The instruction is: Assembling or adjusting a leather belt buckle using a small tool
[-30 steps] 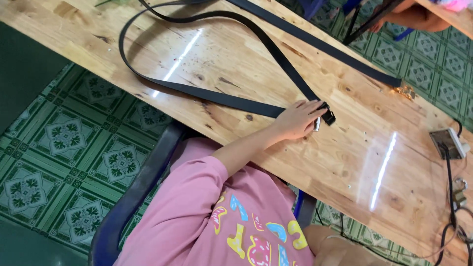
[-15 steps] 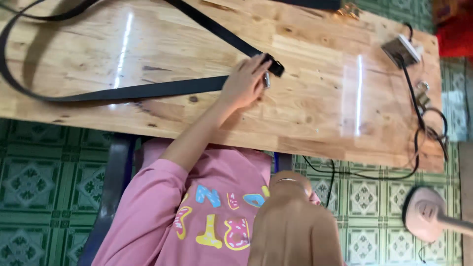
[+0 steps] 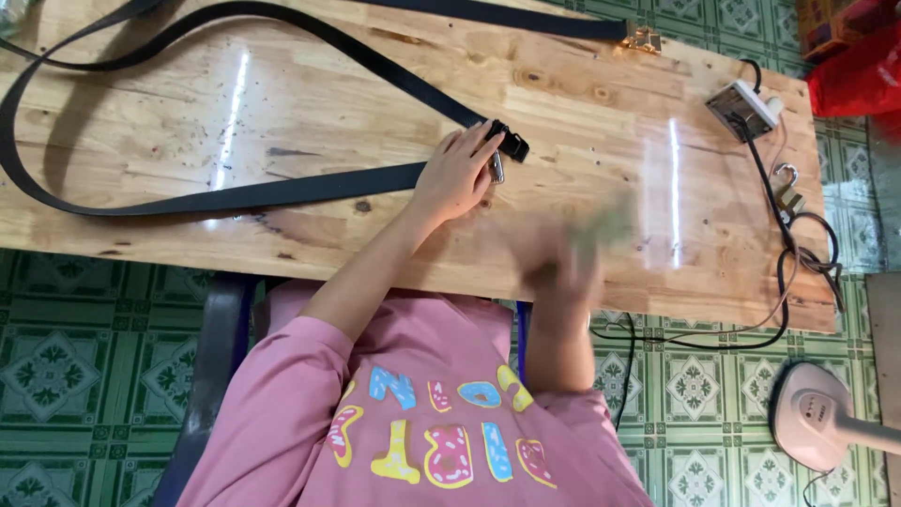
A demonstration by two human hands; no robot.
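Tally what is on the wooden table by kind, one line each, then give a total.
Black straps: 1, a long loop, pinned under the left hand
Black buckles: 1
Gold metal fittings: 1
White power strips: 1
Metal hooks: 1
Total: 5
The right hand is blurred; whether it holds anything cannot be told.
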